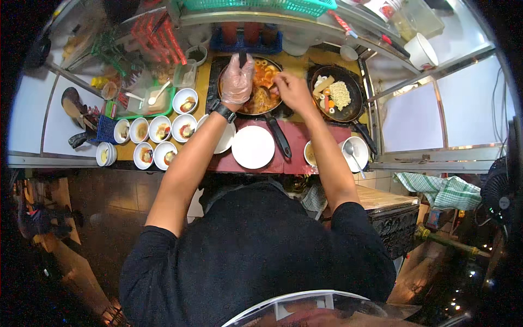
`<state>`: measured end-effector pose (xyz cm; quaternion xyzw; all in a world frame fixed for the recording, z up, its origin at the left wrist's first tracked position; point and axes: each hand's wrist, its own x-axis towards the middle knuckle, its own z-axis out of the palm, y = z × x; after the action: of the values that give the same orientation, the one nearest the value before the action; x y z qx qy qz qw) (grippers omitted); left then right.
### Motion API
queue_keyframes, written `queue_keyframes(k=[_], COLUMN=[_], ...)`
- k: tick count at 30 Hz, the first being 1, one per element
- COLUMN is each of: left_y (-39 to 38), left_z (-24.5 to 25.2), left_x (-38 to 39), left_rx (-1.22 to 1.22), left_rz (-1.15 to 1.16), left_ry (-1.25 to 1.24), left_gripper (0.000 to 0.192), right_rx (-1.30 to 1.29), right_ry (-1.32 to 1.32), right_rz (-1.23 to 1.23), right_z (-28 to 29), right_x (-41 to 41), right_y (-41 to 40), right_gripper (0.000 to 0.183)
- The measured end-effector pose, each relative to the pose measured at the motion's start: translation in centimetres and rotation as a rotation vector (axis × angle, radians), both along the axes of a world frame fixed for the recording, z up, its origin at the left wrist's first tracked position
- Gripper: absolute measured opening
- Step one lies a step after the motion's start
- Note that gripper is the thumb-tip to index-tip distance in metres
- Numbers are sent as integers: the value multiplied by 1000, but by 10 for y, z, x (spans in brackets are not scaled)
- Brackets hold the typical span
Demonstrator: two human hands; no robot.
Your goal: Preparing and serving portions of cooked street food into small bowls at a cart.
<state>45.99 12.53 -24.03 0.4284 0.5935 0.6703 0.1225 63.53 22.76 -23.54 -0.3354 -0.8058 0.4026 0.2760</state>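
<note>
My left hand, in a clear plastic glove and with a black watch at the wrist, grips a black handle over the left side of a frying pan. The handle's far end is hidden by the hand. Noodles and pieces of food in reddish sauce fill that pan. My right hand is bare, its fingers curled over the pan's right rim; whether something is pinched in them is unclear. A second frying pan to the right holds a noodle block and assorted food pieces.
Before the pans sit a white bowl or plate and a white bowl with a metal spoon. Several small bowls of seasonings stand left, by a green tray. One pan handle points towards me; glass panels flank the counter.
</note>
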Motion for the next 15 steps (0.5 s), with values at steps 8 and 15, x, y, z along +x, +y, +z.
queue_keyframes(k=[8, 15], left_y=[-35, -23], left_z=[40, -12], left_x=[-3, 13], left_rx=[26, -101], left_rz=[61, 220], left_ry=[-35, 63], left_gripper=[32, 38], right_rx=[421, 308], right_ry=[40, -46], right_rz=[187, -44], right_z=[5, 8], right_x=[5, 2], right_y=[-22, -9], right_gripper=[20, 19])
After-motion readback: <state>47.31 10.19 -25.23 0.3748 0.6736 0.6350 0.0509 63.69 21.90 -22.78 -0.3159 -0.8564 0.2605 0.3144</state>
